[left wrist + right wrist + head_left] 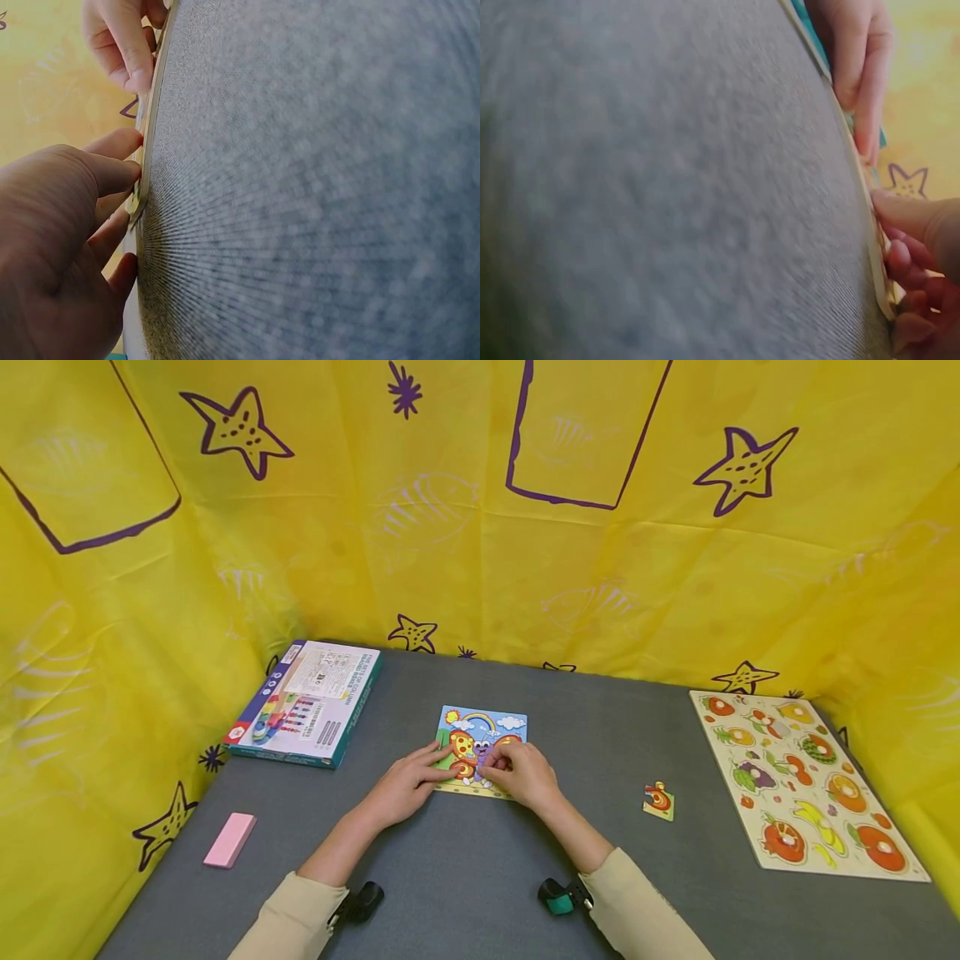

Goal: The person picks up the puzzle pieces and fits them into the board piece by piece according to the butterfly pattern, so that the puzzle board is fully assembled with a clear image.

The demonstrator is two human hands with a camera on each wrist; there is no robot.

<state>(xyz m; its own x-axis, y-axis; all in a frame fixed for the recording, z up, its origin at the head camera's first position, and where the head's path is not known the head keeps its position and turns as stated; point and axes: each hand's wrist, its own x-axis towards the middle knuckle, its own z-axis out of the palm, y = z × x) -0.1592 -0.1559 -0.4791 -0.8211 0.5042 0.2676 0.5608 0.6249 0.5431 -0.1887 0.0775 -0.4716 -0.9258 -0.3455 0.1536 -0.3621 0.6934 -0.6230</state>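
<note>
A small butterfly jigsaw puzzle (480, 721) lies mid-table in the head view, with a rainbow and sun along its upper part. My left hand (405, 787) rests on its left side, fingers extended over the picture. From the right, my right hand (525, 774) bends its fingers over the purple butterfly body, where thumb and forefinger pinch a puzzle piece mostly hidden under them. Both wrist views show the board edge-on: the left hand (60, 217) has its fingertips at the rim, and the thumb of the right hand (922, 255) touches the board.
A loose puzzle piece (658, 802) lies right of the puzzle. Farther right is a wooden fruit board (780, 831). At the left are a boxed toy (315, 693) and a pink block (230, 841). A yellow patterned cloth (480, 552) hangs around the grey table (450, 885).
</note>
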